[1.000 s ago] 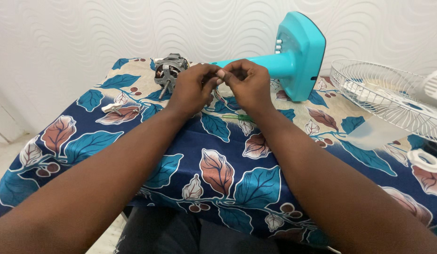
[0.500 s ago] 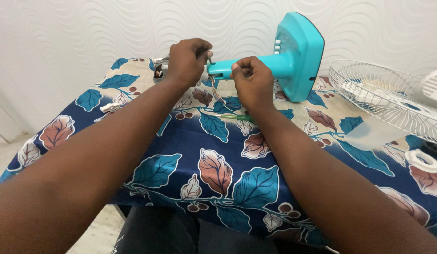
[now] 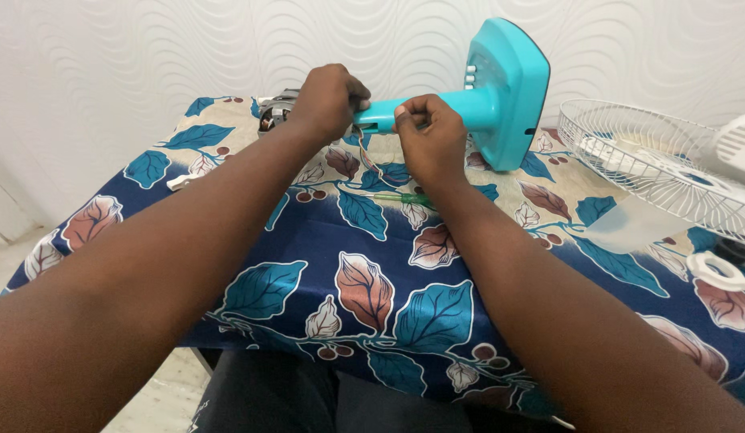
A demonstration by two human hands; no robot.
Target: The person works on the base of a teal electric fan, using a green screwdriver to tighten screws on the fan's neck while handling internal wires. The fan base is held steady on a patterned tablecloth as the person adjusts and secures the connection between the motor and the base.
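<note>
White wavy-textured wall behind, table under a leaf-print cloth [image 3: 364, 281] in navy, teal and cream. We see the teal fan stand [image 3: 501, 96] lying on its side, stem pointing left, base toward the wall. Left hand [image 3: 328, 100] is closed at the open stem end, fingers curled; what they pinch we cannot tell. Right hand [image 3: 432, 140] grips the stem from below, fingers wrapped tight. Thin wires [image 3: 371, 164] hang from the stem end between both hands. Green screwdriver [image 3: 400, 196] lies on the cloth just under the right hand. Fan motor [image 3: 272, 112] sits behind the left hand, white wire fan guard [image 3: 653, 160] far right.
</note>
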